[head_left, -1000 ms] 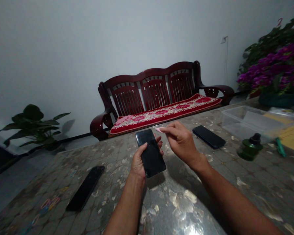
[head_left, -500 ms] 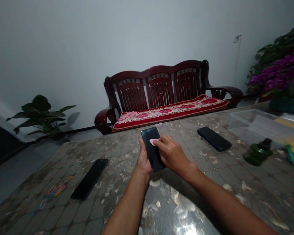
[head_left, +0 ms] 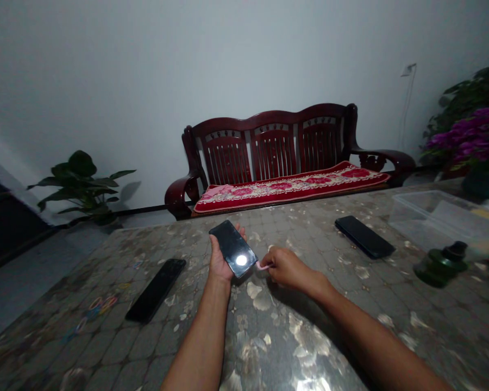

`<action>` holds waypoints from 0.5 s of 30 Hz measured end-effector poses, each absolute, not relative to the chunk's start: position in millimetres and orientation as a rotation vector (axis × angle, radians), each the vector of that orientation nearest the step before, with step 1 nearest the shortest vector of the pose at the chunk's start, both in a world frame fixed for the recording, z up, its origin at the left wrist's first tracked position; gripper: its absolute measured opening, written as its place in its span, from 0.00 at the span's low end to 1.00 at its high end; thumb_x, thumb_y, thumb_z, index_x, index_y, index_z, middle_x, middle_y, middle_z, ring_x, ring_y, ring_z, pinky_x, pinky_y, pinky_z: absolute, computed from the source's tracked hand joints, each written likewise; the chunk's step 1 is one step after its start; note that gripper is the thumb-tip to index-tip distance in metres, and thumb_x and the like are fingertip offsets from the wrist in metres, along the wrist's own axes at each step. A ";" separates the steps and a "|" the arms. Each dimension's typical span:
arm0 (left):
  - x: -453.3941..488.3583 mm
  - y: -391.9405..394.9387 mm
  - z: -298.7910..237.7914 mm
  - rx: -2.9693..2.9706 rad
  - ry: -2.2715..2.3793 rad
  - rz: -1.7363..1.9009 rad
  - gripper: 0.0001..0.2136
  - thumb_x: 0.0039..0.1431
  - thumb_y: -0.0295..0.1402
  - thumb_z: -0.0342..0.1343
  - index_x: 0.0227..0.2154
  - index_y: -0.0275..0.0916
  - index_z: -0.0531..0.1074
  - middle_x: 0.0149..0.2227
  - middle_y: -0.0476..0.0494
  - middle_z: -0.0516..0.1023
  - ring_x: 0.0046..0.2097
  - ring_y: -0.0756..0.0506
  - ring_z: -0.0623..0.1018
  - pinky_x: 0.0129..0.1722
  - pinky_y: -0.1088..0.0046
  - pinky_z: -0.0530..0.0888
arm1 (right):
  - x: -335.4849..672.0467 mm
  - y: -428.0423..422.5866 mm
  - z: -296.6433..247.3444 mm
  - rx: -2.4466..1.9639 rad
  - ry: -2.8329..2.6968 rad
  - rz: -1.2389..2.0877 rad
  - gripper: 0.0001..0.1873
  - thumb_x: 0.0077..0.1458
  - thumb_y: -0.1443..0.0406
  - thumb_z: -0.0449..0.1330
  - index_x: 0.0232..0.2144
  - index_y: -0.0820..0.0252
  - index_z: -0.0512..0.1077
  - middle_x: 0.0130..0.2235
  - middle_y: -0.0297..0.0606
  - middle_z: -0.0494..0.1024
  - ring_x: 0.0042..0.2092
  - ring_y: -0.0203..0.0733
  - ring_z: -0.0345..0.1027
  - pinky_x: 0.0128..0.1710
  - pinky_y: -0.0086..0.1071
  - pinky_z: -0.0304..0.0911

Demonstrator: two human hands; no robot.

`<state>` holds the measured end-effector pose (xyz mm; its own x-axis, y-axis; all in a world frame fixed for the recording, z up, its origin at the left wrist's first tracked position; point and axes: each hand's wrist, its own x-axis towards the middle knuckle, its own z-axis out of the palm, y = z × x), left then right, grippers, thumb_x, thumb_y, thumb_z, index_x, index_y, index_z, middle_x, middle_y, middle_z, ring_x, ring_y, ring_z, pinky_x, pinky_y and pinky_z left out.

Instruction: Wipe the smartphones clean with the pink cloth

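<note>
My left hand (head_left: pixel 219 262) grips a black phone (head_left: pixel 232 247) from below, screen up and tilted, with a bright light spot reflected on the glass. My right hand (head_left: pixel 283 267) is closed in a pinch on a small pink pick (head_left: pixel 261 265) at the phone's lower right corner. Both hands hover just above the patterned table (head_left: pixel 309 326).
A second black phone (head_left: pixel 156 289) lies on the table to the left and a third (head_left: pixel 364 236) to the right. A green bottle (head_left: pixel 442 264) and a clear plastic box (head_left: pixel 440 217) stand at the right. Coloured rubber bands (head_left: pixel 101 302) lie far left. A wooden bench (head_left: pixel 281 163) stands behind.
The right hand slid the pink pick from the phone's upper screen down to its lower right corner. The left hand tilted the phone and shifted it left.
</note>
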<state>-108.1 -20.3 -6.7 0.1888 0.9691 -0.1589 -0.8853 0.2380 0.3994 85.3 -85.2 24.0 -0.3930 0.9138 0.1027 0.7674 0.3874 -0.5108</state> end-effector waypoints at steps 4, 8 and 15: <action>-110.6 -13.8 -12.3 0.174 0.356 1.372 0.28 0.70 0.53 0.44 0.60 0.37 0.70 0.50 0.36 0.82 0.51 0.40 0.82 0.50 0.62 0.79 | 85.1 -86.0 24.2 -1.522 -2.390 0.720 0.10 0.56 0.66 0.62 0.37 0.59 0.84 0.34 0.40 0.83 0.39 0.44 0.76 0.37 0.28 0.62; -104.4 -11.6 -14.7 0.148 0.380 1.413 0.28 0.69 0.53 0.47 0.62 0.39 0.69 0.51 0.36 0.82 0.50 0.41 0.82 0.53 0.61 0.77 | 92.4 -86.1 31.7 -1.573 -2.246 0.509 0.26 0.53 0.59 0.67 0.54 0.58 0.77 0.52 0.46 0.79 0.54 0.52 0.71 0.50 0.35 0.63; -74.6 -22.9 -12.2 0.151 0.345 1.351 0.26 0.72 0.49 0.44 0.59 0.35 0.71 0.48 0.36 0.83 0.49 0.44 0.82 0.59 0.64 0.73 | 67.5 -86.4 17.7 -1.503 -2.014 0.316 0.56 0.45 0.56 0.73 0.71 0.55 0.52 0.67 0.49 0.61 0.67 0.59 0.52 0.65 0.50 0.51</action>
